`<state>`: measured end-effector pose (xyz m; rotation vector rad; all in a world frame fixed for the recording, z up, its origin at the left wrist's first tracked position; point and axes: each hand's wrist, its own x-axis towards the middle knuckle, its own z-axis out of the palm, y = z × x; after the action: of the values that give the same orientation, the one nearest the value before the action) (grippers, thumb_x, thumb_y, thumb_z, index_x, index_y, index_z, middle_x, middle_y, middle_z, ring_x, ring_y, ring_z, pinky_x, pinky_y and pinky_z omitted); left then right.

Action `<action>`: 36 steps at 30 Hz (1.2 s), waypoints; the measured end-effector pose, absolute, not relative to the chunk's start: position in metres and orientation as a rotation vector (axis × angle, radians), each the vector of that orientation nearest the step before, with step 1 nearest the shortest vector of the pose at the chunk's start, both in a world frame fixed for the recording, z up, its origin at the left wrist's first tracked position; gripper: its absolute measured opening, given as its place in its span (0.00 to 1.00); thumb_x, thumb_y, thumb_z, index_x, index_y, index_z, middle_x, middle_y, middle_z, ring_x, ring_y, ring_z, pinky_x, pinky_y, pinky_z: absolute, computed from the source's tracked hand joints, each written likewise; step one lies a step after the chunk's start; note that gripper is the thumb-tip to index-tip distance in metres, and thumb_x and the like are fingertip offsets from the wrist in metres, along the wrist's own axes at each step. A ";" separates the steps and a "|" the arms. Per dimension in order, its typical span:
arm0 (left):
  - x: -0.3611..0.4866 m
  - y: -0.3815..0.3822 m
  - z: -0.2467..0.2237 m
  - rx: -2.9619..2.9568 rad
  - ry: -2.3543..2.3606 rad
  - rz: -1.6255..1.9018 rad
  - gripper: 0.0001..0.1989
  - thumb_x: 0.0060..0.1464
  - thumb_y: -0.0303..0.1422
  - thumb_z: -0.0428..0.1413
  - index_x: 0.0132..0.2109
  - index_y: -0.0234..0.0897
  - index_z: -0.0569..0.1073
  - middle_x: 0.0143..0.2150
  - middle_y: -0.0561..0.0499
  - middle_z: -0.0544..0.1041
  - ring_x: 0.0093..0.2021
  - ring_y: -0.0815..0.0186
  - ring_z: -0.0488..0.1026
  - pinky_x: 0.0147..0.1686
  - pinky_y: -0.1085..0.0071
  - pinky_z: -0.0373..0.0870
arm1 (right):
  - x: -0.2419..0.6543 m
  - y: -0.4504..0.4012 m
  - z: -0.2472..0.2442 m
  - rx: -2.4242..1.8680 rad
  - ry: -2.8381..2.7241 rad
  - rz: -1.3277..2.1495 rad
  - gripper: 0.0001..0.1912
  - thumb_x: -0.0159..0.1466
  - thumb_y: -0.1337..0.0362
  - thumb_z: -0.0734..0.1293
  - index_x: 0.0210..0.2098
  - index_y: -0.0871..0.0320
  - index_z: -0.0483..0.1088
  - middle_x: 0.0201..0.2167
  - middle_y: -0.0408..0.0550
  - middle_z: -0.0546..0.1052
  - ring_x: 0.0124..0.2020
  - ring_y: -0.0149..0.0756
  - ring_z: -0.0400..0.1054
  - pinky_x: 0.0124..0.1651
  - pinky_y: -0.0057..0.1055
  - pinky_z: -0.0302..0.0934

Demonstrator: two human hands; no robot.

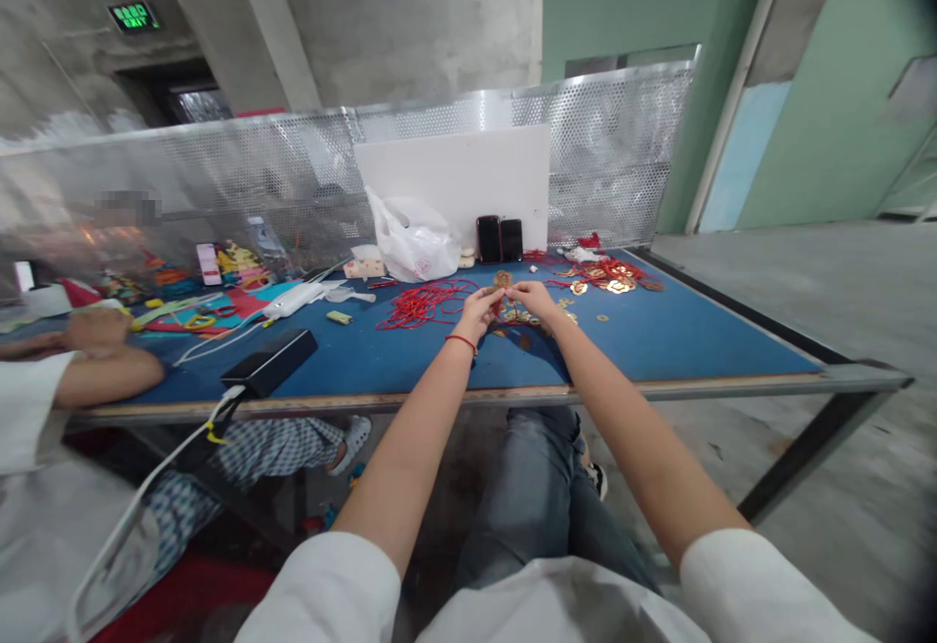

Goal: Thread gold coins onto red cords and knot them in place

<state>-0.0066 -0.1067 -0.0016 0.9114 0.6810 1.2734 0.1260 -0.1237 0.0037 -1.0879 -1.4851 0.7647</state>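
My left hand, with a red string round its wrist, is closed on a small gold coin ornament that stands up above the fingertips. Beside it my right hand pinches close to the ornament's lower edge, where some red cord shows; the exact grip is too small to make out. Loose gold coins lie on the blue tabletop under and around the hands. Left of them is a tangled heap of red cords. A pile of gold coin ornaments with red cord lies to the right.
A white plastic bag and two dark phones stand at the back by a white board. On the left are a black box with a cable, a white power strip and a co-worker's folded arms.
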 end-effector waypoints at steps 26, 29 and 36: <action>-0.006 -0.100 0.000 0.891 0.701 1.188 0.10 0.47 0.25 0.62 0.24 0.32 0.67 0.17 0.56 0.66 0.19 0.75 0.64 0.24 0.76 0.62 | 0.128 -0.129 0.008 -1.441 -1.660 0.186 0.13 0.60 0.57 0.61 0.30 0.59 0.73 0.29 0.45 0.75 0.31 0.32 0.65 0.34 0.26 0.53; -0.006 -0.101 0.001 0.864 0.720 1.217 0.10 0.46 0.24 0.62 0.25 0.32 0.68 0.17 0.57 0.66 0.19 0.76 0.63 0.25 0.76 0.62 | 0.125 -0.135 0.012 -1.440 -1.659 0.103 0.13 0.61 0.58 0.60 0.32 0.58 0.72 0.32 0.45 0.76 0.33 0.33 0.66 0.35 0.27 0.53; -0.007 -0.104 0.004 0.774 0.699 1.212 0.05 0.46 0.21 0.61 0.28 0.31 0.71 0.23 0.53 0.73 0.22 0.74 0.69 0.27 0.77 0.64 | 0.115 -0.150 0.017 -1.412 -1.930 -0.177 0.10 0.63 0.59 0.60 0.34 0.57 0.70 0.34 0.46 0.75 0.36 0.34 0.66 0.35 0.27 0.51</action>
<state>-0.0069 -0.1045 0.0041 0.7741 0.6995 1.2125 0.1153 -0.1504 0.0173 -1.4124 -1.9300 -0.1774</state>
